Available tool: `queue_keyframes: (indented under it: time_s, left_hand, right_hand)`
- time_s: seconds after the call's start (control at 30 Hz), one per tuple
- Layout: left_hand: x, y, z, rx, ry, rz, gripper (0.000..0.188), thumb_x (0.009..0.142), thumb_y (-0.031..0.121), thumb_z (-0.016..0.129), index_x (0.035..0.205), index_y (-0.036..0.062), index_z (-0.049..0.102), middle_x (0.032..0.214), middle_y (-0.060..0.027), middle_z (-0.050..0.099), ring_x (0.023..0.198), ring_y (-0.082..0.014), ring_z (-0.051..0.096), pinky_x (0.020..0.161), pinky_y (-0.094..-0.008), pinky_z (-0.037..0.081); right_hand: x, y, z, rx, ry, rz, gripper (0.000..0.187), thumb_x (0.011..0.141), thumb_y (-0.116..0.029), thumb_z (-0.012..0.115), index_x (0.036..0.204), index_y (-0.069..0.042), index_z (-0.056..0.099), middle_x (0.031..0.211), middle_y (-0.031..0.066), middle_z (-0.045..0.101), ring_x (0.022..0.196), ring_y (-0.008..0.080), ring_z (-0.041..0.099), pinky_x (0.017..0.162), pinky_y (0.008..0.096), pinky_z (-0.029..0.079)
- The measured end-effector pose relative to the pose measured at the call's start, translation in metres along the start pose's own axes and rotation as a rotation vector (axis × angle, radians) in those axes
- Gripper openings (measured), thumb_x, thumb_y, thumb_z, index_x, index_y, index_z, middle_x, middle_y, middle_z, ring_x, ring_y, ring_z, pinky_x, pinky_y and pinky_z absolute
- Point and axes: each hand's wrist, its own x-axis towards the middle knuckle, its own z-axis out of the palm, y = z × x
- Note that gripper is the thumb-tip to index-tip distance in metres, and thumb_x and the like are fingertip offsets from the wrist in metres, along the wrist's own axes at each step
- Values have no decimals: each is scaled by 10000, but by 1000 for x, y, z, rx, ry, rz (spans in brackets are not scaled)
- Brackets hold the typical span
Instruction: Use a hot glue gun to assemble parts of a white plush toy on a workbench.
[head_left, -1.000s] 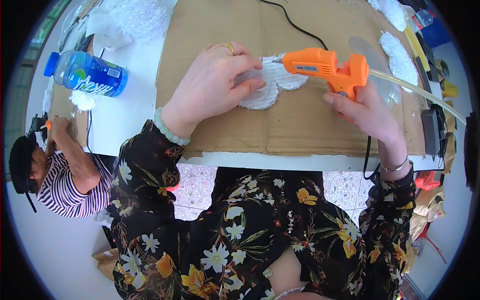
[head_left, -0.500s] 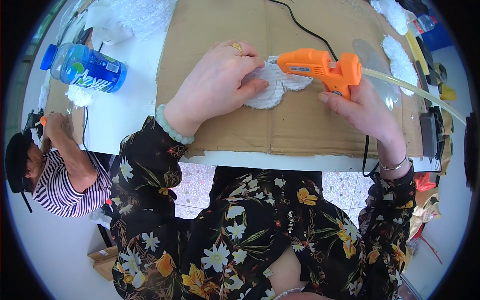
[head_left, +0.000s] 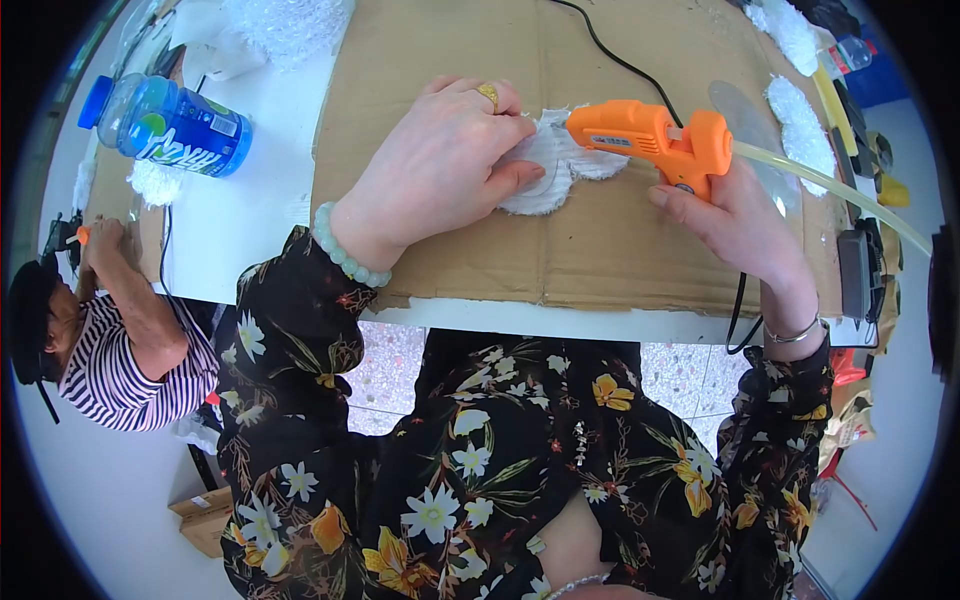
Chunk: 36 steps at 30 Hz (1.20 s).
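An orange hot glue gun (head_left: 630, 128) is gripped in my right hand (head_left: 735, 215), its nozzle pointing left. From its back end a long, pale translucent glue stick (head_left: 835, 183) runs off to the right. Below the nozzle, a white ribbed cloth piece (head_left: 545, 190) with frayed edges and a rounded, lobed outline lies on the cardboard. My left hand (head_left: 435, 165) has its fingers curled over the left part of that cloth, holding it. The fingertips partly hide it. Whether glue is coming out is too small to tell.
A brown cardboard sheet (head_left: 430, 270) covers much of the white table (head_left: 265, 230). At left lies a blue-labelled bottle (head_left: 185, 125). White fluffy pieces (head_left: 800, 120) and a black adapter (head_left: 858, 272) sit at right. A black cord (head_left: 625, 62) crosses the cardboard. Another person (head_left: 130, 350) works at far left.
My right hand has shifted slightly right with the glue gun, drawing the nozzle a little away from my left fingers. My left hand stays on the cloth.
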Motion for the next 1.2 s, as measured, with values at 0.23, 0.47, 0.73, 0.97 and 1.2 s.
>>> queue_keyframes:
  time_s: [0.23, 0.47, 0.73, 0.97, 1.2]
  left_hand:
    - [-1, 1, -3, 20, -34, -29, 262, 716, 161, 693, 918, 4, 634, 883, -92, 582, 858, -275, 566, 844, -374, 413]
    - [-3, 2, -5, 25, -31, -36, 260, 718, 166, 691, 923, 15, 636, 886, -85, 580, 861, -274, 564, 853, -374, 405]
    - [1, -1, 0, 9, -26, -13, 262, 720, 167, 690, 927, 14, 642, 886, -86, 581, 860, -273, 563, 861, -375, 401]
    - [-2, -2, 1, -5, 32, 6, 214, 702, 180, 695, 831, 19, 641, 837, -85, 581, 820, -263, 565, 816, -381, 404]
    - [-1, -1, 1, -14, 65, 23, 184, 678, 187, 700, 739, 25, 641, 784, -78, 586, 808, -247, 569, 774, -392, 411]
  right_hand:
    - [-2, 0, -3, -25, -15, 1, 306, 817, -161, 655, 1030, -20, 485, 767, 19, 471, 691, 116, 439, 630, 257, 392]
    - [-1, 0, -3, -51, 1, -19, 314, 812, -156, 660, 1045, -26, 492, 790, 20, 478, 719, 121, 450, 657, 260, 400]
    - [-7, 9, -11, -56, 9, 53, 334, 811, -154, 664, 1074, -25, 503, 816, 22, 492, 744, 123, 462, 678, 261, 406]
    - [-7, 12, -15, -79, 41, 42, 275, 808, -164, 667, 999, -23, 527, 787, 20, 488, 713, 124, 459, 641, 266, 401]
    - [-8, 8, -17, -76, 13, 94, 265, 806, -173, 669, 971, -24, 524, 775, 17, 485, 693, 116, 453, 621, 260, 396]
